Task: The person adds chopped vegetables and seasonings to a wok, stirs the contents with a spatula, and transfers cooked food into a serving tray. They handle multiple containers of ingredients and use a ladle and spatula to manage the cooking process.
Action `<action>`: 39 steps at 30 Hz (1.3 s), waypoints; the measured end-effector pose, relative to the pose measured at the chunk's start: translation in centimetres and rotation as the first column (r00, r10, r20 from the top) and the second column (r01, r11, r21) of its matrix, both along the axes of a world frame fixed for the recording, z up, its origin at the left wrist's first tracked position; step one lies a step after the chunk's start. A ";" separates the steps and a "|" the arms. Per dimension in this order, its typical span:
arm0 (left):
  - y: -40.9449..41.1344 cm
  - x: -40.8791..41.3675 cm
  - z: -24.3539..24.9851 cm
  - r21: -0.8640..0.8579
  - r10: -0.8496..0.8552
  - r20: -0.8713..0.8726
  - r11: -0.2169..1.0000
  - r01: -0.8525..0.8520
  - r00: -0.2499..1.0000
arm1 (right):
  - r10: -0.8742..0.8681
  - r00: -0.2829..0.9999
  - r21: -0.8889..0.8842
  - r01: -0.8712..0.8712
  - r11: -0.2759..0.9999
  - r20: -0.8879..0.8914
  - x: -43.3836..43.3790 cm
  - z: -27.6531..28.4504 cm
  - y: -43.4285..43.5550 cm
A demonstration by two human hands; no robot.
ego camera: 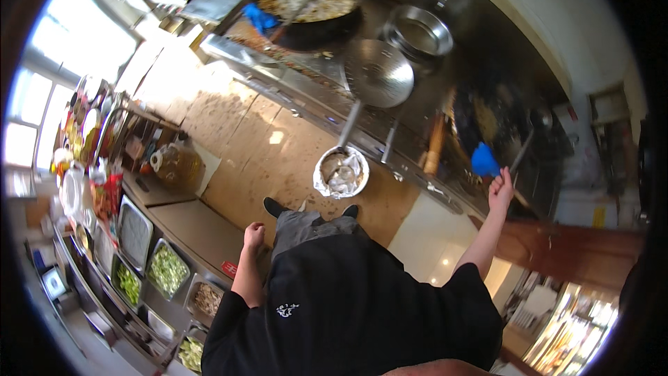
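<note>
My left hand (254,235) hangs by my side over the floor, fingers curled, with nothing seen in it. My right hand (501,189) reaches to the stove's right end, its fingers bent beside a blue cloth (485,160) at the rim of a dark wok (488,115). A metal utensil handle (523,151) slopes across that wok to near my fingers; the blur hides whether I grip the handle or the cloth. A large perforated strainer (380,73) lies on the stove, its handle jutting over the edge. Steel bowls (420,31) stand behind it.
A second wok (318,36) holds a heap of pale food, with a blue cloth (259,18) at its rim. A lined bin (341,172) stands on the floor before my feet. Trays of cut vegetables (168,269) line the left counter, near a large jar (176,163).
</note>
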State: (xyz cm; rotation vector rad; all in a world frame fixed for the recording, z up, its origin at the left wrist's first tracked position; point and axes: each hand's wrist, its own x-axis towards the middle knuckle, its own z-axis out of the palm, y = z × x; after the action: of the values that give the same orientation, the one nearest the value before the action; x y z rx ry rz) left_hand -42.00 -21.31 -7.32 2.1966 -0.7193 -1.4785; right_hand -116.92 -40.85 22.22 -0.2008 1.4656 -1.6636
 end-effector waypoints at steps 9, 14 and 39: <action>-3.5 11.1 3.5 -0.135 -0.287 -0.158 0.954 0.268 0.945 | 0.554 0.830 -0.509 -0.507 0.696 -0.069 26.6 2.9 -4.0; -3.2 17.6 4.8 -0.200 -0.317 -0.255 0.942 0.271 0.913 | 0.744 0.611 -0.349 -0.782 0.517 -0.268 45.3 7.9 -11.1; 1.4 21.5 4.2 0.286 0.944 -0.328 0.067 -0.956 -0.032 | 0.351 -0.643 0.581 -0.766 -0.276 -0.680 149.5 2.6 -42.0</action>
State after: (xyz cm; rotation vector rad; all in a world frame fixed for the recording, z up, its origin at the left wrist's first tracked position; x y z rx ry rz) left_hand -20.51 -19.93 -3.11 1.4138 0.9272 -0.9506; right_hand 32.62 -82.81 24.87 -2.3047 0.5617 0.0199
